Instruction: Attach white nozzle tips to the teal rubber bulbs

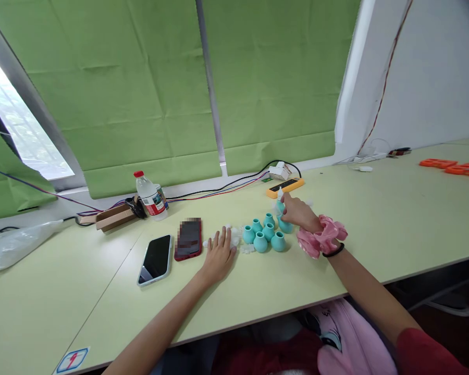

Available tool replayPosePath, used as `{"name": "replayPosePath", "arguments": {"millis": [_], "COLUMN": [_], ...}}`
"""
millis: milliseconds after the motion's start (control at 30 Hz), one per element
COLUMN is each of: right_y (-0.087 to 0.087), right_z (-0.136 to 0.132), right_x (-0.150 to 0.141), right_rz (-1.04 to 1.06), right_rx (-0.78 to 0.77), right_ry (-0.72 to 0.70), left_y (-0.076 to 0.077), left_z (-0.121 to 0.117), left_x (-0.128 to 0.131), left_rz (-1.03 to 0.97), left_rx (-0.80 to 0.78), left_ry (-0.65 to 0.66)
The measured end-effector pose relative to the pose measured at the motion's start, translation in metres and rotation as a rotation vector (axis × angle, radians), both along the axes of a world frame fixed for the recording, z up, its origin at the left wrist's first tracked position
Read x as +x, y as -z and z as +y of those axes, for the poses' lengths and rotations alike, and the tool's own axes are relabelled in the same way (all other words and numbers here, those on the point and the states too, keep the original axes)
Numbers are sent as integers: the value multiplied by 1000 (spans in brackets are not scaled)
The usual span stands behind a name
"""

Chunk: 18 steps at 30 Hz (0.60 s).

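Observation:
My left hand lies flat with its fingers spread over a loose pile of small translucent whitish pieces. To its right stands a cluster of several small turquoise round-bellied pots with narrow open necks. At the far right of this cluster my right hand is closed, its fingertips on a small turquoise piece with a white pointed tip. Right below those fingers is another turquoise pot, partly hidden by the hand. Whether the tipped piece touches that pot I cannot tell.
Left of my left hand lie a red-cased phone and a light-cased phone. Behind them are a red-capped bottle and a cardboard box. A yellow-edged device and cables run along the back. Orange objects lie far right.

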State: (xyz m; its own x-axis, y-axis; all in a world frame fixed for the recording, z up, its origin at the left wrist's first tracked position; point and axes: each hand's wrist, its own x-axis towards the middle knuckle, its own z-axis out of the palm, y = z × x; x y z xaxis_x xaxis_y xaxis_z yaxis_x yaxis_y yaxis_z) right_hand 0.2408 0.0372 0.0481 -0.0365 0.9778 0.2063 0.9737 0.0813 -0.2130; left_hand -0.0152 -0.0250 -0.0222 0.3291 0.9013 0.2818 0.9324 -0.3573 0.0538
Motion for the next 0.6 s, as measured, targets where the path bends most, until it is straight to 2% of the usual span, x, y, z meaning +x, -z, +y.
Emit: {"name": "replayPosePath", "arguments": {"millis": [133, 300, 367, 467, 600], "right_y": [5, 12, 15, 19, 23], "right_z": [6, 11, 13, 15, 17], "right_x": [-1, -6, -8, -7, -5], "right_rz": [-54, -82, -83, -73, -54], "right_rx": [-79, -88, -73, -52, -55], "right_ry": [6, 43, 37, 22, 22], "left_y": [1, -6, -11, -15, -11], "left_z": [0, -4, -5, -4, -1], "left_x": [-2, 0, 0, -2, -7], "left_rz": [2, -22, -23, -29, -31], "left_rx": [-21, -12, 33, 88, 44], "left_ry": [72, 121, 100, 0, -45]}}
